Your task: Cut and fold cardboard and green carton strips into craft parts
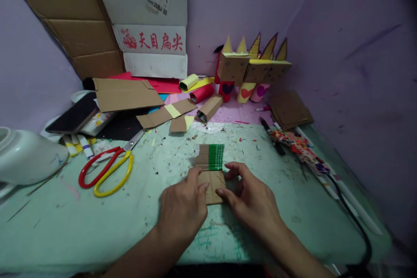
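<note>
At the near edge of the desk [140,230], a person's two bare hands work a small creased cardboard piece [213,184] on the pale green cover. The left hand [184,202] grips its left side, thumb on the face; the right hand [256,195] holds the right side with thumb and curled forefinger. A panel with a green printed strip [215,157] extends beyond the fingertips; whether it is joined to the nearer panel cannot be told.

The work appears partway along: cutting and creasing look done, but the piece lies open, neither closed into a shape nor visibly attached to anything.

To the left, red-and-yellow-handled scissors [112,170] rest out of hand, beside a white ceramic vessel [29,156]. To the right lie a black marker [273,137] and a flower-patterned corded tool [301,148], perhaps a glue gun, also untouched.

Farther back, a cardboard strip with a yellow band [167,113], a square cardboard tube [210,108], a red paper tube [201,94] and a yellow paper tube [189,82] lie loose, seemingly unassembled. Behind them stand three box-headed figures [257,71] with yellow spikes and heart-marked bodies; these look largely complete, eyes and hearts in place. Against the purple wall [208,17], an opened carton [150,13] with red lettering closes the scene.
</note>
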